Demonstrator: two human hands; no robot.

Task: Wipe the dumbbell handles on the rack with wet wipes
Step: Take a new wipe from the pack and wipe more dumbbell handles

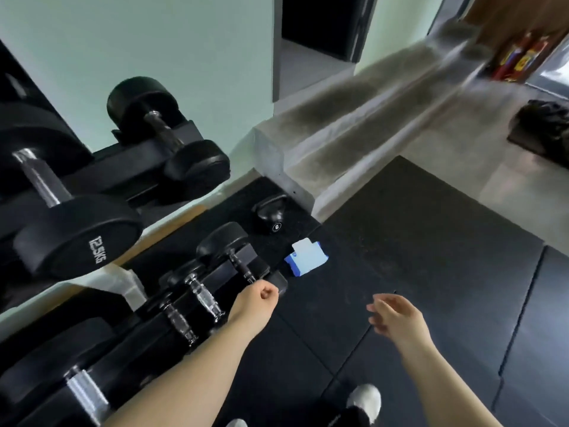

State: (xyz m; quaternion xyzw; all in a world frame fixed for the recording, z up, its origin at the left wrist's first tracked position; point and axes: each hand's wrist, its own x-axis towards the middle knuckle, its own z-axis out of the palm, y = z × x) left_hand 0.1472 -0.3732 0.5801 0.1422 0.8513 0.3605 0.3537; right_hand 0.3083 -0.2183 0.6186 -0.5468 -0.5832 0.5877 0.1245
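Observation:
A black rack (144,155) at the left carries dumbbells on two tiers. The upper tier has a 12.5 kg dumbbell (46,183) and a smaller one (160,127). Several small dumbbells (203,298) with chrome handles lie on the lower tier. A blue and white wet wipe pack (306,257) lies on the floor mat past the rack's end. My left hand (260,298) is curled into a fist beside the rightmost lower dumbbell (243,266), and I see nothing in it. My right hand (397,315) hovers over the mat with loose fingers, holding nothing.
A black kettlebell (271,215) stands on the mat near a concrete step (354,143). Black rubber mats (431,272) cover the floor at the right. My white shoe (365,399) shows at the bottom. A dark object (545,127) sits on the floor at the far right.

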